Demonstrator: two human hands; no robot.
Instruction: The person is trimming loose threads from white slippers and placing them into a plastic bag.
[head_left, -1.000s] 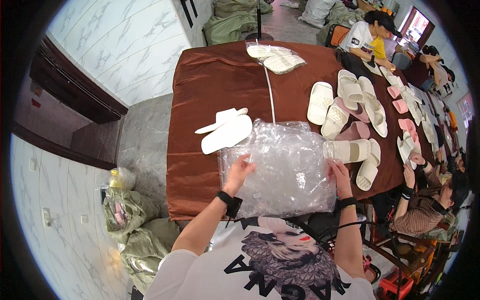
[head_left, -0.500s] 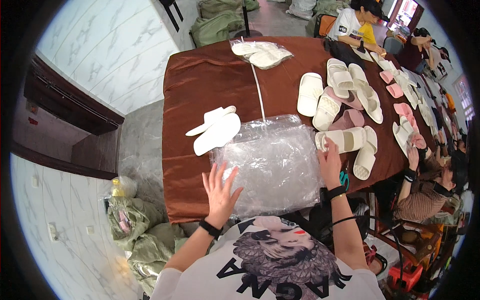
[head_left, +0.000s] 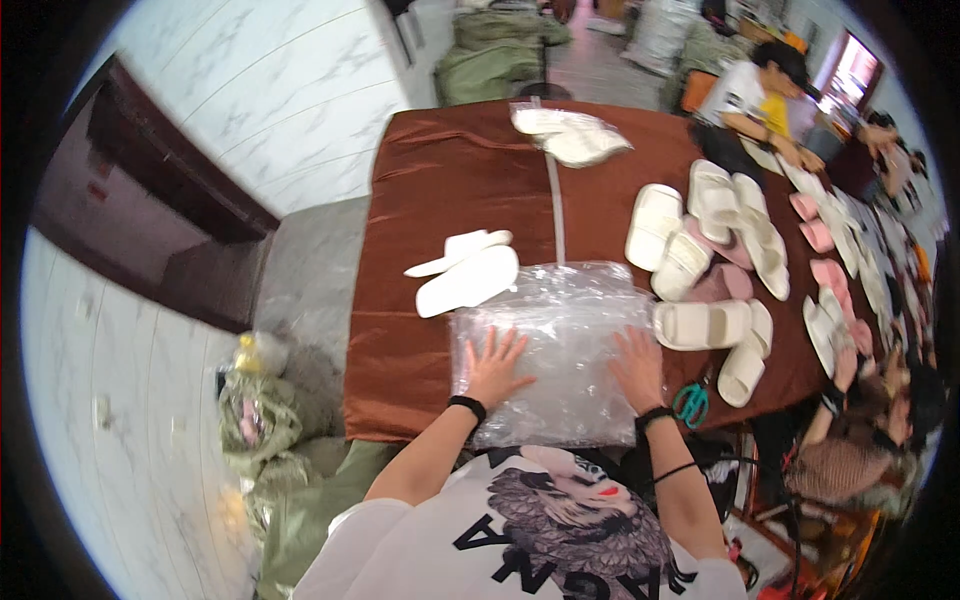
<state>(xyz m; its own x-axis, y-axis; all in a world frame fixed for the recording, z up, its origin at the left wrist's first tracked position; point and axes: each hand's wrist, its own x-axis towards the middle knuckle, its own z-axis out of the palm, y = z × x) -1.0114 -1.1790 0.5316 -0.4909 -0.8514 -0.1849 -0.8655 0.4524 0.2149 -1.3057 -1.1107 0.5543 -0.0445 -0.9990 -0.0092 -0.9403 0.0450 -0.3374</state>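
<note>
Clear plastic bags point(head_left: 560, 385) lie stacked flat at the near edge of the table. My left hand point(head_left: 495, 368) rests on the left part of the stack, fingers spread. On its right side my right hand point(head_left: 636, 368) lies flat, fingers also apart. Just beyond the bags' far left corner is a pair of white slippers point(head_left: 468, 280), one leaning over the other. Close to my right hand, a cream slipper point(head_left: 700, 326) lies beside the bags, with another cream slipper point(head_left: 745, 365) next to it. Teal-handled scissors point(head_left: 691, 404) lie near my right wrist.
The brown-covered table point(head_left: 430, 170) holds a bagged pair of slippers point(head_left: 575, 138) at its far edge. More cream and mauve slippers point(head_left: 720, 283) crowd the right side. A person point(head_left: 765, 105) works at the far right, another person point(head_left: 850, 440) at the near right. Green sacks point(head_left: 265, 420) stand on the floor at left.
Both hands have come down flat onto the bags, the left moving inward and the right leaving the cream slipper's edge. The whole view has shifted, so the table sits lower and further right.
</note>
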